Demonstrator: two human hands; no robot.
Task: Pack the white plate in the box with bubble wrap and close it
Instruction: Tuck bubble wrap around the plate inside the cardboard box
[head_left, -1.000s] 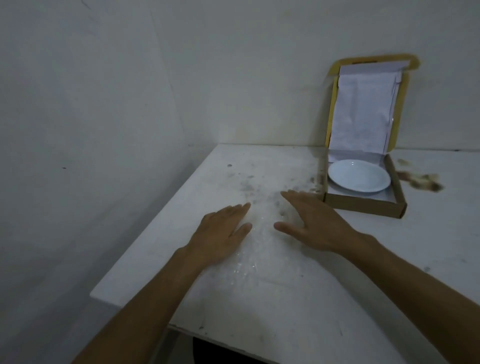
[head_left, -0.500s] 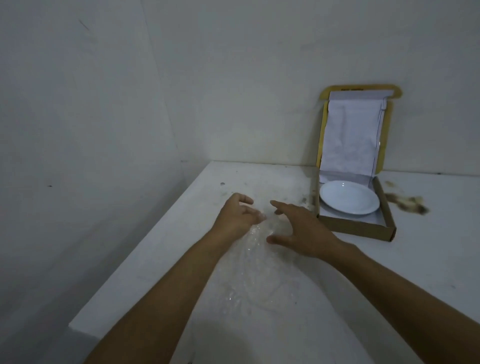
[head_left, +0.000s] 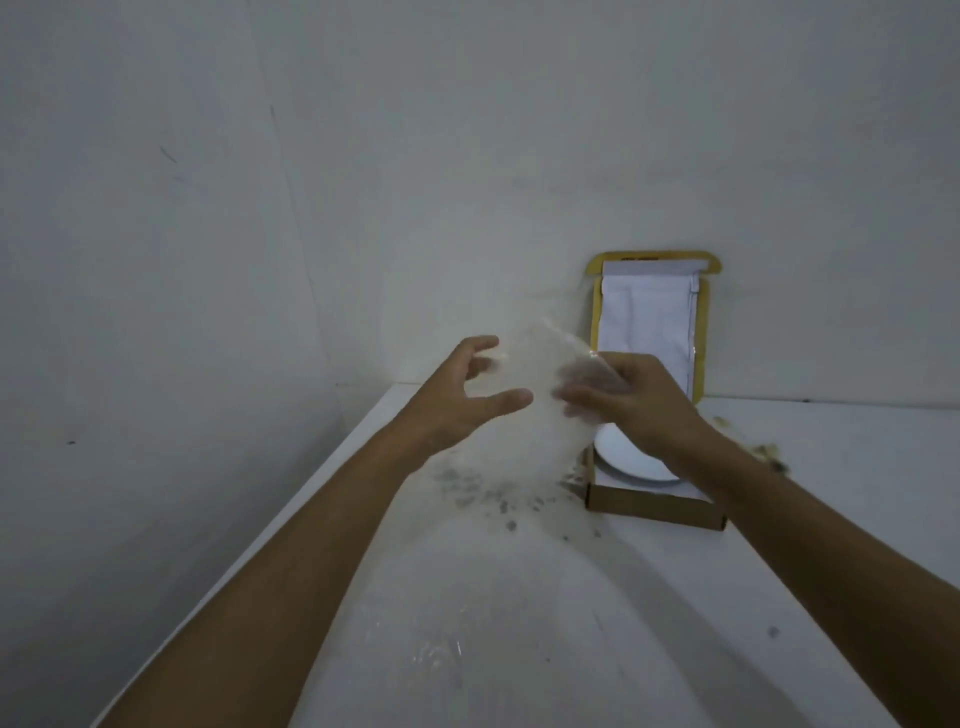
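Note:
A clear sheet of bubble wrap (head_left: 540, 410) hangs blurred in the air between my hands, above the table. My right hand (head_left: 639, 405) grips its right side, fingers showing through the plastic. My left hand (head_left: 462, 395) is at the sheet's left edge with fingers spread; whether it grips is unclear. Behind my right hand stands the flat cardboard box (head_left: 654, 506), its yellow-edged lid (head_left: 649, 322) upright against the wall with white lining. The white plate (head_left: 623, 460) lies inside the box, partly hidden by my right wrist.
The white table (head_left: 519, 623) sits in a wall corner, with its left edge running toward me. Dark specks stain the surface left of the box, and a brownish stain (head_left: 763, 452) lies to the box's right.
The bubble wrap lay flat on the table under my hands; both hands have lifted it up into the air, toward the box. The camera has tilted upward.

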